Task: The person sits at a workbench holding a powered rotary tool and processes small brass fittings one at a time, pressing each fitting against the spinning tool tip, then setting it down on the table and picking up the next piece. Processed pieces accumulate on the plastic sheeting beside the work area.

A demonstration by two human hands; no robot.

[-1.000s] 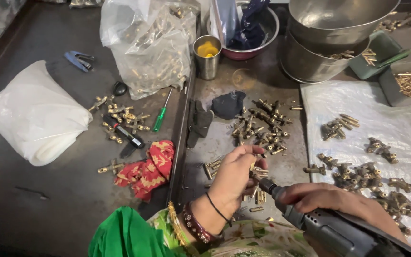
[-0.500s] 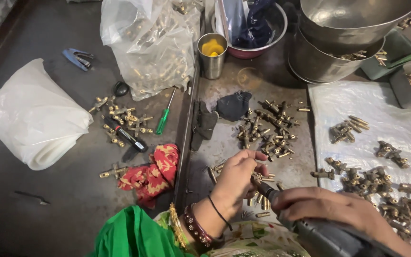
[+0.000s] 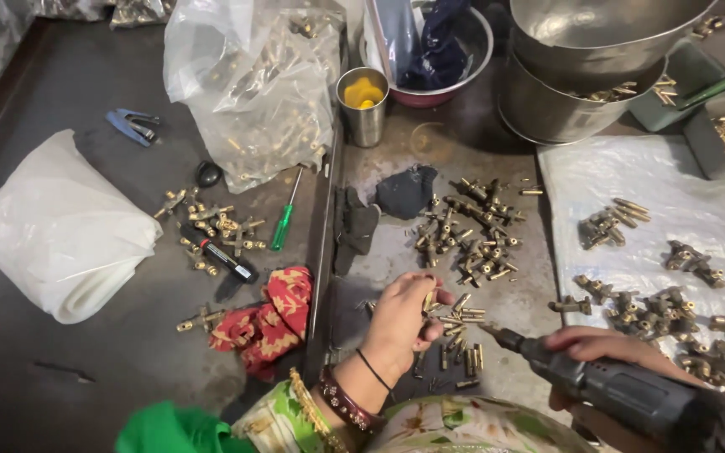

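A small brass fitting [image 3: 430,299] is pinched in the fingers of the left hand [image 3: 400,323], held just above a scatter of brass pins [image 3: 455,335] on the bench [image 3: 430,143] at near centre. The right hand [image 3: 610,348] is clenched around a dark power driver [image 3: 631,394], its tip pointed left toward the fitting. A pile of brass fittings [image 3: 467,226] is seen farther off; more lie on a white sheet [image 3: 715,210] at right. A red cloth [image 3: 266,319] and green screwdriver [image 3: 285,222] lie left.
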